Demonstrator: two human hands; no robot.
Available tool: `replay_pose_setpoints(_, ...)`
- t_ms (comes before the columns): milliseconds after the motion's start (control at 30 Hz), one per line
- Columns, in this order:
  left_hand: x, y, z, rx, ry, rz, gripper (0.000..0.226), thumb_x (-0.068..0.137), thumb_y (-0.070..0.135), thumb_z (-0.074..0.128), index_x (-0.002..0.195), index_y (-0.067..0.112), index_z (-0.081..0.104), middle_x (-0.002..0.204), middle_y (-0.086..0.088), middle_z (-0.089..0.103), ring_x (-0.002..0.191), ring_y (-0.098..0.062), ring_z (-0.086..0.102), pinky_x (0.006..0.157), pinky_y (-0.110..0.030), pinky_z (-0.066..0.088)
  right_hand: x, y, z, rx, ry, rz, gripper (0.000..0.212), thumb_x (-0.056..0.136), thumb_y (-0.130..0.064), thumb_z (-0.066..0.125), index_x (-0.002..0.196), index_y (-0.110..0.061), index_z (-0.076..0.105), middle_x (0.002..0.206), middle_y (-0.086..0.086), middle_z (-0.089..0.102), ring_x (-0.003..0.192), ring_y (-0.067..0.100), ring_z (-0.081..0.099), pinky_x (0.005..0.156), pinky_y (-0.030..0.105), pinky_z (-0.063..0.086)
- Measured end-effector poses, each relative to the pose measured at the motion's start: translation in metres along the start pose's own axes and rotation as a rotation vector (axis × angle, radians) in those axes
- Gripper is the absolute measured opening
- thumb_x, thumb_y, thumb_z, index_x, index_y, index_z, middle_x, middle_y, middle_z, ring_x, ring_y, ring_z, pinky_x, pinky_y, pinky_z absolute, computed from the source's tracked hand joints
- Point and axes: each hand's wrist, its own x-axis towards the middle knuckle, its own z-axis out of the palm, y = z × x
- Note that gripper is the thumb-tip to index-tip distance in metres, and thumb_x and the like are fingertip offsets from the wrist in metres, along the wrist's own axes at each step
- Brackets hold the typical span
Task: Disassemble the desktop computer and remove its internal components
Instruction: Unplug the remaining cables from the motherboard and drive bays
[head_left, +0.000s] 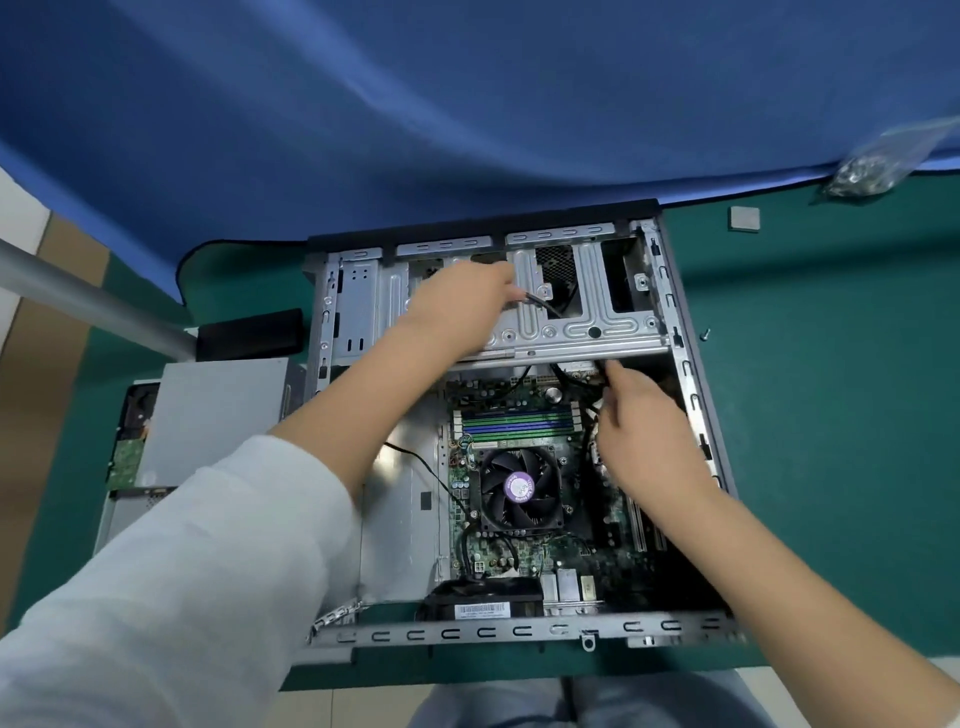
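Under right hand (649, 441), cable (589, 395) seemingly pinched.

Labels present — fan sticker (520, 487), barcode label (481, 610) — none legible.

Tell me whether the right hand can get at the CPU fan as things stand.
Probably yes. The CPU fan lies uncovered in the open case, just beside the right hand, which works at black cables near it. Nothing covers it.

The open computer case (675, 332) lies flat on the green tabletop (831, 415). The left hand (457, 306) pinches a black cable (540, 304) over the far drive cage (571, 322). The right hand (644, 441) grips cables beside the motherboard (519, 556), right of the CPU fan (519, 491).
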Motion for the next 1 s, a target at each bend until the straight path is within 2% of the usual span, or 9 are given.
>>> replay_pose_setpoints(133, -0.023, -0.027, 0.013, -0.23, 0.161, -0.123, 0.027, 0.101, 0.035, 0.038, 0.099, 0.016, 0.057, 0.084, -0.009, 0.066, 0.077, -0.031, 0.059, 0.061, -0.036, 0.046, -0.003, 0.006, -0.029, -0.066, 0.143, -0.276, 0.035, 0.086, 0.0, 0.052, 0.12, -0.004, 0.06, 0.104, 0.01, 0.063, 0.102, 0.029, 0.055, 0.09, 0.038, 0.045)
replay_pose_setpoints(267, -0.043, -0.032, 0.022, -0.156, 0.288, -0.077, 0.02, 0.1, 0.033, 0.041, 0.105, 0.023, 0.058, 0.085, -0.001, 0.066, 0.074, -0.028, 0.059, 0.057, -0.03, 0.039, 0.01, 0.023, -0.032, -0.077, 0.203, -0.341, 0.033, 0.086, 0.007, 0.053, 0.118, 0.005, 0.058, 0.119, 0.016, 0.057, 0.116, 0.033, 0.048, 0.105, 0.039, 0.036)
replay_pose_setpoints(367, -0.045, -0.058, 0.009, -0.177, 0.462, -0.264, 0.02, 0.097, 0.029, 0.045, 0.105, 0.023, 0.062, 0.098, -0.01, 0.068, 0.086, -0.034, 0.062, 0.066, -0.035, 0.043, 0.015, 0.027, -0.026, -0.128, 0.165, -0.351, 0.038, 0.084, 0.007, 0.053, 0.122, 0.003, 0.057, 0.126, 0.014, 0.055, 0.122, 0.032, 0.047, 0.107, 0.044, 0.036)
replay_pose_setpoints(467, -0.042, -0.091, 0.002, -0.176, 0.329, -0.347, 0.027, 0.097, 0.029, 0.046, 0.11, 0.016, 0.066, 0.113, -0.013, 0.057, 0.107, -0.035, 0.05, 0.088, -0.042, 0.043, 0.016, 0.027, -0.025, -0.168, 0.158, -0.364, 0.037, 0.083, 0.004, 0.053, 0.12, 0.001, 0.058, 0.124, 0.012, 0.057, 0.118, 0.03, 0.049, 0.106, 0.043, 0.037)
replay_pose_setpoints(533, -0.042, -0.09, 0.005, -0.079, 0.286, -0.281, 0.028, 0.096, 0.031, 0.05, 0.113, 0.015, 0.066, 0.117, -0.012, 0.052, 0.111, -0.034, 0.045, 0.094, -0.043, 0.039, 0.017, 0.026, -0.026, -0.146, 0.16, -0.349, 0.035, 0.085, 0.002, 0.051, 0.119, 0.0, 0.059, 0.123, 0.01, 0.057, 0.118, 0.028, 0.049, 0.106, 0.042, 0.037)
replay_pose_setpoints(633, -0.039, -0.07, 0.006, -0.139, 0.299, -0.206, 0.032, 0.092, 0.036, 0.055, 0.12, 0.02, 0.061, 0.122, -0.01, 0.053, 0.117, -0.032, 0.042, 0.099, -0.042, 0.035, 0.017, 0.025, -0.027, -0.133, 0.16, -0.345, 0.034, 0.086, 0.0, 0.049, 0.119, -0.001, 0.059, 0.123, 0.009, 0.057, 0.117, 0.026, 0.049, 0.106, 0.042, 0.038)
replay_pose_setpoints(733, -0.03, -0.046, 0.009, -0.219, 0.251, -0.079, 0.032, 0.091, 0.037, 0.058, 0.118, 0.02, 0.062, 0.118, -0.006, 0.058, 0.114, -0.028, 0.044, 0.099, -0.038, 0.034, 0.017, 0.025, -0.027, -0.112, 0.154, -0.333, 0.034, 0.087, 0.0, 0.049, 0.12, -0.002, 0.06, 0.125, 0.007, 0.056, 0.119, 0.024, 0.048, 0.107, 0.04, 0.037)
replay_pose_setpoints(867, -0.02, -0.012, 0.016, -0.274, 0.287, 0.068, 0.021, 0.09, 0.034, 0.06, 0.101, 0.019, 0.071, 0.101, -0.001, 0.061, 0.102, -0.023, 0.047, 0.091, -0.039, 0.038, 0.016, 0.026, -0.028, -0.051, 0.161, -0.296, 0.036, 0.086, 0.002, 0.049, 0.12, -0.004, 0.061, 0.125, 0.005, 0.057, 0.121, 0.021, 0.047, 0.109, 0.034, 0.033)
replay_pose_setpoints(1000, -0.009, -0.015, 0.018, -0.437, 0.419, -0.105, 0.017, 0.091, 0.026, 0.06, 0.093, 0.016, 0.073, 0.098, -0.002, 0.062, 0.101, -0.023, 0.051, 0.091, -0.035, 0.038, 0.016, 0.026, -0.029, -0.039, 0.16, -0.298, 0.037, 0.085, 0.004, 0.049, 0.119, -0.004, 0.061, 0.124, 0.005, 0.058, 0.12, 0.021, 0.048, 0.11, 0.04, 0.034)
